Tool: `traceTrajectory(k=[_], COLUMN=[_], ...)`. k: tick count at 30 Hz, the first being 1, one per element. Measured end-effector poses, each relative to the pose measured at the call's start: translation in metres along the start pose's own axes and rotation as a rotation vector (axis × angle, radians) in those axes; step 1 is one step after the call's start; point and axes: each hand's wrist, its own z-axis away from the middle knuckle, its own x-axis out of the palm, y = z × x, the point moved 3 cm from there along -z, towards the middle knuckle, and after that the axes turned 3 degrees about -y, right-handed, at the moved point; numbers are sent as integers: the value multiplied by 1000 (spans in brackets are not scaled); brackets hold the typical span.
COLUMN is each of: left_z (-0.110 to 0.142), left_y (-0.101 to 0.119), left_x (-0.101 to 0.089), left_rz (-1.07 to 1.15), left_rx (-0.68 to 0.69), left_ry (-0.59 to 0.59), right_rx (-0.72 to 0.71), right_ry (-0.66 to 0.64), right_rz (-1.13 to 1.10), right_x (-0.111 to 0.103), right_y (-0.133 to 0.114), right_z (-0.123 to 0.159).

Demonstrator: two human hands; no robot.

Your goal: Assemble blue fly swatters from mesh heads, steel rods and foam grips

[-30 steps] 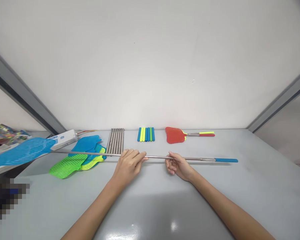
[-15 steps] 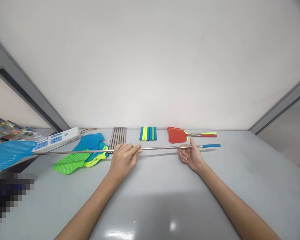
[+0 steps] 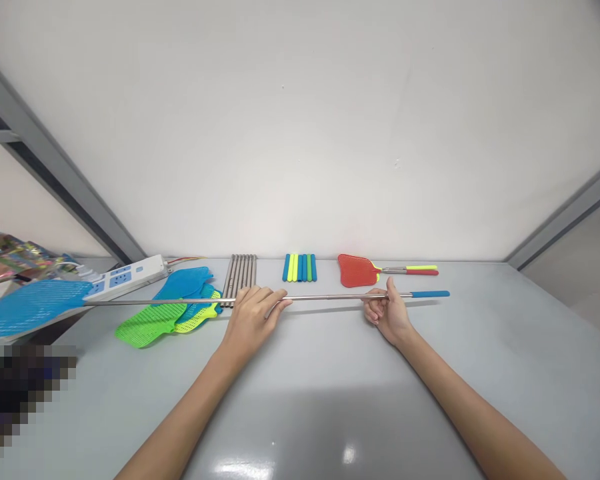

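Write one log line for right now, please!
left grip: closed on metal rod | right grip: touching metal rod beside blue handle | blue swatter head: at metal rod's left end | red swatter head: beyond right grip

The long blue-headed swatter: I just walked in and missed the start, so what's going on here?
A person holds the blue-headed swatter roughly level over the grey table. The left hand grips its metal rod, and the right hand has it just short of the blue grip. Loose swatter heads, metal tubes, coloured sleeves and a red-headed swatter lie on the table.
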Motion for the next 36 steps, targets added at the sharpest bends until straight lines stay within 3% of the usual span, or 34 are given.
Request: traceTrajectory(k=[4, 10, 14, 18, 22, 26, 36], left_z=[0, 1, 3, 6, 7, 6, 2], left_y=[-6, -8, 0, 17, 27, 24, -1], left_x=[1, 5, 7, 11, 11, 10, 6], left_rz=[64, 71, 64, 97, 116, 110, 107], left_rx=[-68, -72, -62, 18, 58, 64, -15], left_ry=[-19, -56, -14, -42, -73, -82, -50], right_rx=[-101, -122, -75, 70, 197, 224, 94], right_ry=[120, 122, 47, -135, -240, -175, 16], right_rz=[-72, -59, 55, 181, 134, 34, -133], right_x=[-6, -5, 9, 34, 50, 47, 29], right_y=[-2, -4, 0, 9, 15, 16, 9], right_z=[-1, -1, 5, 18, 29, 28, 18])
